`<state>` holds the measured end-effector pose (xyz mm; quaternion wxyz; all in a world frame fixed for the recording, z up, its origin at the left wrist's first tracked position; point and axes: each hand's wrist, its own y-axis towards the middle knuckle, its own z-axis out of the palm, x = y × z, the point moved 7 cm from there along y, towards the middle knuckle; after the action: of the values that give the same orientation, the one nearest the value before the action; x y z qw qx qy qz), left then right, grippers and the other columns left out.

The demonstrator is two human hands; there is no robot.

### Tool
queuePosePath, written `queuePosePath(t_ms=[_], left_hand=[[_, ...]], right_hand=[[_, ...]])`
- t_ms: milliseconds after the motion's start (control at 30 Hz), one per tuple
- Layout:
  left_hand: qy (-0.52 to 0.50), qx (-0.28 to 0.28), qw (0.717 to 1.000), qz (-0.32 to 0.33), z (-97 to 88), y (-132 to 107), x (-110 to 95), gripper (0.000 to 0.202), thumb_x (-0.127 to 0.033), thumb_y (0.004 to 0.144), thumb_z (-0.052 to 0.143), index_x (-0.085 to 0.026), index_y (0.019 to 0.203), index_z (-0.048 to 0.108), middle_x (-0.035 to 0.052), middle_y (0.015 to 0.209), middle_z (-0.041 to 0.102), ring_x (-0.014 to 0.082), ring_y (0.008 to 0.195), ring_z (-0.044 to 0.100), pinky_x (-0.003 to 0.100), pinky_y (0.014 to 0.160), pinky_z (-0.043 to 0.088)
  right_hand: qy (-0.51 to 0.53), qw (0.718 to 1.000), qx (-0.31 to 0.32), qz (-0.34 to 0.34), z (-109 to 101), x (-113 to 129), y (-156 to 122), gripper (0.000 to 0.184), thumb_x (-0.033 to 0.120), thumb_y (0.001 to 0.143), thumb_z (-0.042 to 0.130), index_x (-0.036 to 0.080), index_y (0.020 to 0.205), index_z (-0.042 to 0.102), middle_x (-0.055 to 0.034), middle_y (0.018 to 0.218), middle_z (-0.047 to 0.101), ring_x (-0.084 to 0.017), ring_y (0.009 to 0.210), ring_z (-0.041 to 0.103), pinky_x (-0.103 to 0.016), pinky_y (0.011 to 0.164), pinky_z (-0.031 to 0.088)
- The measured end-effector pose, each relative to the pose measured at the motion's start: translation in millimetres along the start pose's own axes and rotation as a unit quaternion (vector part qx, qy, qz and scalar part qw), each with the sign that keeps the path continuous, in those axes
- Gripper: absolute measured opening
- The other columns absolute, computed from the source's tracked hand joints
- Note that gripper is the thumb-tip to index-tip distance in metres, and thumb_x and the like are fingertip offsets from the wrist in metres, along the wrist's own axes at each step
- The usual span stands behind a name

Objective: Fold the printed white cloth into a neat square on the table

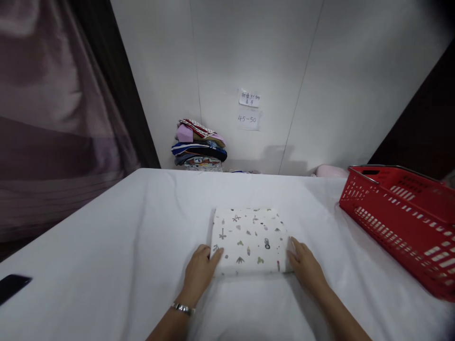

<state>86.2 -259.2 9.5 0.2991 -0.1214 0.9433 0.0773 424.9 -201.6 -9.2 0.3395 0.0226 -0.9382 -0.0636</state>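
A folded white cloth printed with small plants and shapes lies flat in a neat rectangle on the white-covered table. My left hand grips its near left edge, thumb on top and fingers down the side. At the right edge, my right hand holds the cloth with the thumb over the side; some of its fingers are hidden. A silver watch or bracelet is on my left wrist.
A red plastic basket stands at the right. Beyond the far edge rises a stack of folded fabrics against the wall, beside paper notes. A dark flat object lies at the left edge. A purplish curtain hangs left.
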Motion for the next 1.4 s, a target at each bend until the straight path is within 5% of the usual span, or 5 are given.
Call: queuePosePath(t_ms=[133,433,633,1167,1400], left_hand=[[-0.015,0.010,0.999,-0.027,-1.3,0,2,0.048,-0.060,0.082,0.031,-0.020,0.056,0.039,0.0013,0.070,0.052,0.0158,0.065,0.052,0.029,0.061,0.038],[-0.122,-0.032,0.992,0.007,9.7,-11,8,0.042,-0.051,0.084,0.037,-0.019,0.073,0.061,0.0080,0.110,0.057,0.0219,0.103,0.052,0.033,0.089,0.041],[-0.038,-0.049,0.996,0.059,4.5,-14,2,0.039,-0.047,0.085,0.039,-0.021,0.069,0.064,0.0087,0.096,0.062,0.0245,0.106,0.050,0.038,0.094,0.038],[0.072,-0.004,0.995,0.070,0.6,-6,5,0.046,-0.055,0.082,0.038,-0.021,0.059,0.059,0.0074,0.078,0.062,0.0220,0.079,0.057,0.035,0.074,0.043],[0.123,-0.058,0.982,0.134,-6.9,21,-34,0.046,-0.039,0.084,0.039,-0.017,0.123,0.048,0.0117,0.135,0.043,0.0255,0.128,0.033,0.044,0.105,0.021]], right_hand=[[-0.025,0.990,0.016,-0.140,12,72,3,0.050,0.039,0.083,0.044,0.020,0.130,0.045,-0.0074,0.137,0.041,-0.025,0.129,0.031,-0.043,0.107,0.025],[-0.071,0.924,0.207,-0.315,129,223,36,0.058,0.044,0.089,0.034,0.016,0.139,0.027,-0.0088,0.147,0.020,-0.023,0.136,0.010,-0.046,0.108,0.009],[-0.135,0.924,0.222,-0.281,171,216,66,0.066,0.054,0.089,0.024,0.014,0.141,0.020,-0.0079,0.149,0.014,-0.023,0.137,0.007,-0.046,0.108,0.003],[-0.115,0.928,0.212,-0.285,172,213,67,0.068,0.058,0.088,0.021,0.016,0.142,0.019,-0.0075,0.149,0.014,-0.022,0.137,0.007,-0.046,0.108,0.004],[-0.066,0.934,0.223,-0.270,148,205,70,0.055,0.044,0.092,0.022,0.016,0.140,0.024,-0.0084,0.148,0.019,-0.022,0.136,0.011,-0.046,0.108,0.008]])
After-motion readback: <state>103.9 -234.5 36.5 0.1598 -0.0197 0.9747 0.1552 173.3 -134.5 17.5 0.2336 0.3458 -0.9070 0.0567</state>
